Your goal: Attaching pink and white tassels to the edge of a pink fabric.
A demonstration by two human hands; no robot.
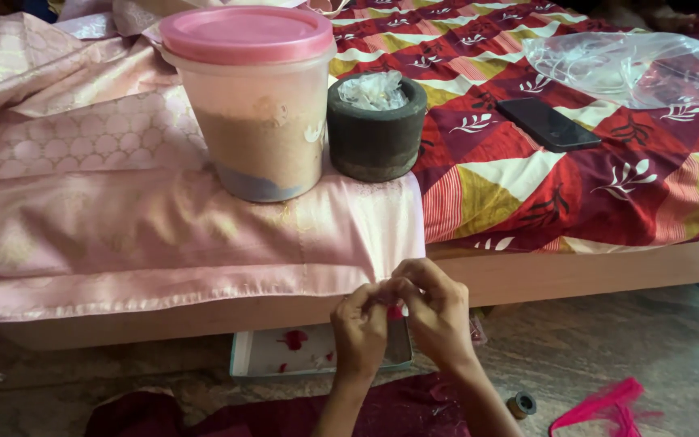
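So on the edge of the bed there's a big translucent plastic tub (259, 121) with a pink lid (246, 34), closed, filled most of the way with something sandy-tan and a darker greyish layer at the bottom. Just beside it, touching or nearly so, sits a dark round pot (377, 133) with crumpled clear plastic (373, 89) stuffed in the top. Both stand on a shiny pink cloth (107, 218) that hangs over the bed's edge. Down on the floor, under the bed's wooden rim, there's a shallow pale tray (285, 354) with a few little red bits lying in it. Now the hands: left hand (360, 328) and right hand (438, 311) are brought together right in front of the cloth's lower corner, above the tray, fingertips meeting. The fingers are curled in tight, pinching a small red piece (396, 312) between them, with hardly any gap; can't really tell which hand has the main grip on it. Both forearms come up from the bottom of the frame, angled toward each other, wrists bent a bit. Further back on the patterned red and yellow bedsheet (576, 186) are a black phone (548, 124) lying flat and a clear plastic bag (629, 66), well apart from the hands. A small thread spool (521, 403) and some pink fabric (608, 403) sit on the floor to the right.
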